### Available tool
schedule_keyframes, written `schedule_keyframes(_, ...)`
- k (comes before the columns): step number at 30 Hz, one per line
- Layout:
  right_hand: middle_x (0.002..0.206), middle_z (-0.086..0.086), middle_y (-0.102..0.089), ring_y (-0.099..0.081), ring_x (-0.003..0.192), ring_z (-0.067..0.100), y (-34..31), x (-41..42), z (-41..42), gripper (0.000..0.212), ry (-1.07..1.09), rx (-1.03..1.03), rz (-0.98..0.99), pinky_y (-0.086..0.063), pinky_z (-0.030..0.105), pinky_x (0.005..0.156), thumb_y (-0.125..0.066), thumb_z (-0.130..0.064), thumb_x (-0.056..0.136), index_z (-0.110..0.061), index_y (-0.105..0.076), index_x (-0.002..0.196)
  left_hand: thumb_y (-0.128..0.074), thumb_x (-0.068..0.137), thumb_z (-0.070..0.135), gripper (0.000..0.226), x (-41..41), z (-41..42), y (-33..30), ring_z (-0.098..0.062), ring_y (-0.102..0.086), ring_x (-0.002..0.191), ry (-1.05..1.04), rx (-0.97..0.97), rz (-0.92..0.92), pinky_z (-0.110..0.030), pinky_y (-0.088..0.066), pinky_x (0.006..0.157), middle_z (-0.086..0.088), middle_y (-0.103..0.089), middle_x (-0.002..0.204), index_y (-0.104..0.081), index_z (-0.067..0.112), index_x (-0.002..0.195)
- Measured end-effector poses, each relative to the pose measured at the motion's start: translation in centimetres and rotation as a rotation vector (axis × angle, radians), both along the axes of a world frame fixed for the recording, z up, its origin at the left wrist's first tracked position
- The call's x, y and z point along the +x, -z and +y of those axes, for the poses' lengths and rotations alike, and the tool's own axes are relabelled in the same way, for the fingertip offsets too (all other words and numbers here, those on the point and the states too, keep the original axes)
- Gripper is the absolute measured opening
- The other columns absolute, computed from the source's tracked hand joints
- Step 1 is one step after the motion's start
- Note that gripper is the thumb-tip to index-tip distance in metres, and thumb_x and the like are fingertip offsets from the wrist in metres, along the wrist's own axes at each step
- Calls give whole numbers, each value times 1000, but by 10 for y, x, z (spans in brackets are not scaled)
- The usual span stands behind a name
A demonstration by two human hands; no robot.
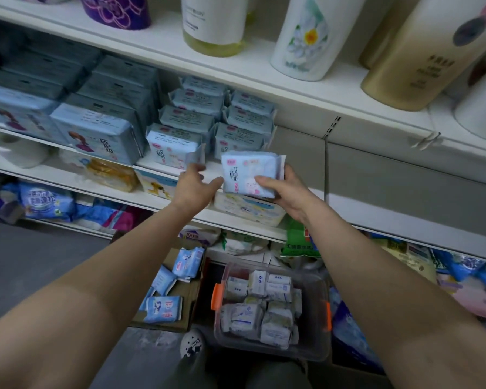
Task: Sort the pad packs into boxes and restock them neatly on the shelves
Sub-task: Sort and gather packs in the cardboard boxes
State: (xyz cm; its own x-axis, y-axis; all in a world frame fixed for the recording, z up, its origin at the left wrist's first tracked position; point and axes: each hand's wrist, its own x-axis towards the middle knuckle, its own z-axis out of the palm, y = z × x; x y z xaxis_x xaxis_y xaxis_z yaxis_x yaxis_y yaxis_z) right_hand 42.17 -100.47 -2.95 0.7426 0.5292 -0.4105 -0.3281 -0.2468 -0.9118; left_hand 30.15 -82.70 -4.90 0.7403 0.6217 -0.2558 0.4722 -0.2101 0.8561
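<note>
Pack (pixel 250 175) is standing upright in your gripping right hand (pixel 281 189), just right of the shelf row (pixel 174 147) your left hand (pixel 194 183), fingers apart, is touching.

Obscured items, shelf aisle
Bottles (pixel 424 51) above the hands cut off at frame top; box (pixel 180 290) below partly hidden by left forearm.
</note>
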Motion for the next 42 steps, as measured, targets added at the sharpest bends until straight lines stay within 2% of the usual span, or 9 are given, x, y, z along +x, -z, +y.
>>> schedule_keyframes(3,127,7,-65,-66,111,24,11,-3,10,58,4,55,66,-55,41,94,-73,-3,84,-18,-46,132,-62,93,32,45,3,-8,4,-25,-65,91,45,-219,19,-46,-55,89,-8,-63,108,-52,7,129)
schedule_keyframes(7,123,-2,-64,-64,103,10,19,2,20,56,-28,-135,-86,-53,31,93,-82,-14,79,-21,-53,126,-60,94,24,36,10,-6,4,-24,-61,103,38,-64,-7,-37,-49,90,-5,-64,114,-56,10,127)
schedule_keyframes(10,121,1,-62,-59,101,13,23,9,29,55,-27,-277,-229,-49,28,90,-82,-15,78,-15,-55,125,-58,95,17,34,12,-2,7,-16,-60,94,34,-59,-76,-27,-43,79,1,-60,111,-54,11,129)
schedule_keyframes(15,117,4,-61,-59,104,19,37,13,51,50,-3,-353,-328,-47,29,87,-78,-11,80,-9,-51,122,-51,95,10,37,15,9,22,-13,-62,80,131,8,-113,-31,-48,73,-2,-62,122,-50,17,132)
schedule_keyframes(19,123,8,-61,-59,106,21,45,13,58,46,49,-343,-368,-46,29,87,-76,-11,82,-10,-50,120,-51,97,11,55,16,13,31,-14,-53,124,188,-45,-86,-28,-44,92,1,-50,142,-36,23,147)
schedule_keyframes(25,134,11,-49,-53,119,26,43,6,40,62,-2,-461,-468,-42,28,92,-74,-20,86,-15,-42,139,-59,93,15,48,14,5,32,-24,-59,111,81,50,7,-38,-48,94,-12,-51,136,-43,10,138)
schedule_keyframes(28,141,12,-45,-49,125,26,31,-3,6,63,-50,-557,-604,-40,33,103,-67,-15,91,-16,-37,146,-60,93,15,48,6,-16,25,-26,-59,106,-9,79,39,-37,-46,93,-13,-53,130,-43,6,136)
schedule_keyframes(34,126,10,-55,-52,118,25,7,-21,-100,48,-48,-594,-831,-43,36,98,-65,-10,89,-16,-52,135,-65,90,22,36,10,-88,4,-25,-62,97,286,273,-25,-41,-50,88,-8,-58,118,-55,14,124)
schedule_keyframes(42,120,10,-58,-55,114,29,-21,-47,-306,42,99,-691,-922,-38,29,95,-69,-6,81,-12,-62,123,-68,86,28,36,45,-270,-36,-26,-64,95,612,489,-203,-35,-49,82,-8,-61,112,-61,16,119)
